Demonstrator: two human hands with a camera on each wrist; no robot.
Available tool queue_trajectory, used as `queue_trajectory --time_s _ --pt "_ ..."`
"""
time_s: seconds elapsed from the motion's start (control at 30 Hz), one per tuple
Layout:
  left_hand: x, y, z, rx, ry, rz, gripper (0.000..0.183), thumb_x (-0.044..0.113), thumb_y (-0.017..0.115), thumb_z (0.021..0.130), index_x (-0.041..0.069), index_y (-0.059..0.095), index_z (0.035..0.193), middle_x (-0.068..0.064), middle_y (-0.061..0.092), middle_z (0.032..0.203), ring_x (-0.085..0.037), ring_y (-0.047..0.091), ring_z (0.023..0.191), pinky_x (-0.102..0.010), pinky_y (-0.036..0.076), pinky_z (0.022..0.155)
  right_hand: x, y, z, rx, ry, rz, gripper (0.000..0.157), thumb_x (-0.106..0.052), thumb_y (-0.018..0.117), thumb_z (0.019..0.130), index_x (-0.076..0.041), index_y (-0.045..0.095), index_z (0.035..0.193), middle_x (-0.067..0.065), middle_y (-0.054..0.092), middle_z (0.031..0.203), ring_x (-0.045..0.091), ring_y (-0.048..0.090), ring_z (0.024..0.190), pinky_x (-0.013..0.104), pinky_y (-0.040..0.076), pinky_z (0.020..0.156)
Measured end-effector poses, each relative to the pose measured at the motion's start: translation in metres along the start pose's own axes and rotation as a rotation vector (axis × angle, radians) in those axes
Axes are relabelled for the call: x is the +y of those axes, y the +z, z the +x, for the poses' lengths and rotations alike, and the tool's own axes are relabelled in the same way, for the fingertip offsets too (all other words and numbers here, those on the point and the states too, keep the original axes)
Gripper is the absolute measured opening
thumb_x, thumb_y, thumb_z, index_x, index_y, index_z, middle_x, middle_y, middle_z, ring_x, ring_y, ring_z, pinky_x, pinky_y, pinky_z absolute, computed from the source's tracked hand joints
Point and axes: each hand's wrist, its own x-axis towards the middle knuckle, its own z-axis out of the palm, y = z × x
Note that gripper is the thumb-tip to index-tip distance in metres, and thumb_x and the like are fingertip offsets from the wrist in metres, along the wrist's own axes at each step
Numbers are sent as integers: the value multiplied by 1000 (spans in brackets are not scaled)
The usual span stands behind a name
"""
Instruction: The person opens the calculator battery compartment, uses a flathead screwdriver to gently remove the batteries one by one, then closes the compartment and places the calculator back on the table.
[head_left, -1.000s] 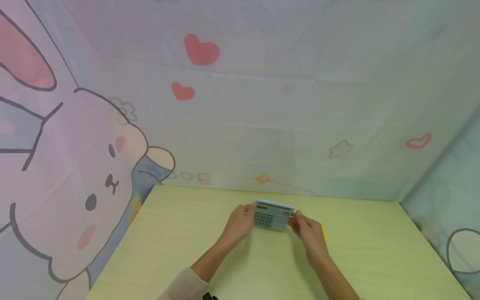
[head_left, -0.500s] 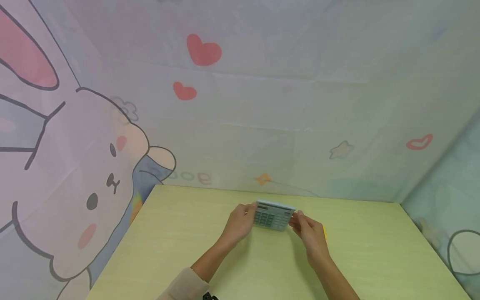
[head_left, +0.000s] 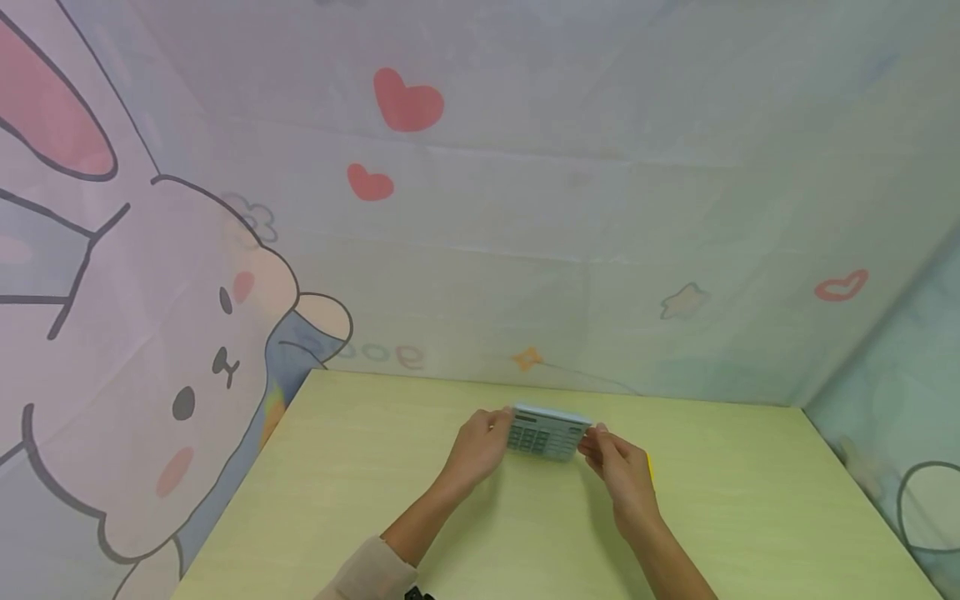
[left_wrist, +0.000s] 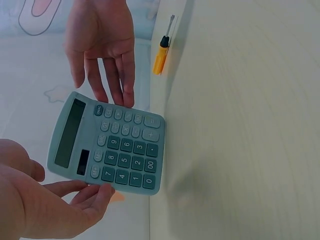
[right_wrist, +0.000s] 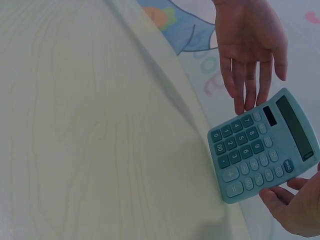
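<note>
A pale blue-green calculator [head_left: 547, 433] is held up tilted between both hands, with its keys facing the person. My left hand [head_left: 477, 446] supports its left side with nearly straight fingertips, and my right hand [head_left: 621, 475] does the same on the right. In the left wrist view, the right hand [left_wrist: 102, 45] shows its palm, fingers extended to the calculator's edge [left_wrist: 120, 145], thumb apart. The left hand [right_wrist: 252, 45] looks alike in the right wrist view. Whether the calculator's lower edge touches the table cannot be told.
A yellow-handled screwdriver [left_wrist: 161, 57] lies on the table beyond the right hand, mostly hidden in the head view. The light wooden table [head_left: 360, 467] meets a cloth backdrop [head_left: 570, 208] printed with a rabbit and hearts. A small black object [head_left: 417, 593] shows at the bottom edge.
The calculator has tipped slightly, its top edge coming a little lower so that less of the display shows in the head view. Both hands stay nearly still.
</note>
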Motion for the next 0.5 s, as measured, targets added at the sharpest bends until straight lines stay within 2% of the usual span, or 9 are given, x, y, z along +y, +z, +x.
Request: queue_trajectory --time_s 0.23,0.27,0.33,0.4,0.43,0.47,0.5 --pt "-2 0 0 -5 -9 2 52 50 34 106 15 36 67 1 26 58 -15 20 48 -35 34 55 1 -1 -2 -2 -10 13 55 -42 49 104 6 58 131 22 59 133 33 57 125 34 47 102" --pt "-3 0 0 -4 -11 4 52 50 34 106 14 39 69 0 29 60 -16 24 50 -36 36 59 0 0 -2 -4 -12 17 55 -42 50 104 6 58 131 23 58 133 33 57 125 33 47 102" --pt "-3 0 0 11 -14 5 54 51 35 106 9 55 78 -2 46 69 -18 42 59 -41 45 68 0 -1 -2 -7 -12 14 55 -42 50 104 6 59 130 23 58 133 33 57 125 33 47 102" --pt "-3 1 0 30 -22 3 56 51 36 105 4 66 102 -7 62 96 -24 59 88 -48 49 85 0 -1 -3 -8 -12 12 55 -43 51 103 6 60 129 22 59 133 32 57 125 32 47 102" --pt "-3 1 0 40 -27 1 57 51 37 105 2 66 115 -9 64 113 -28 60 105 -51 47 94 0 -1 -3 -8 -11 11 55 -43 52 103 5 60 129 22 59 132 32 57 125 32 47 102" --pt "-3 1 1 51 -28 -1 59 51 38 105 2 62 127 -11 60 129 -31 54 122 -54 43 101 0 0 -3 -8 -12 13 56 -43 52 102 5 61 128 22 59 132 32 57 125 32 47 102" --pt "-3 1 1 58 -31 -7 61 51 39 104 2 59 134 -12 56 137 -33 49 131 -56 41 104 0 -1 -3 -6 -11 9 56 -43 53 102 5 61 128 21 59 132 32 57 124 32 47 102"
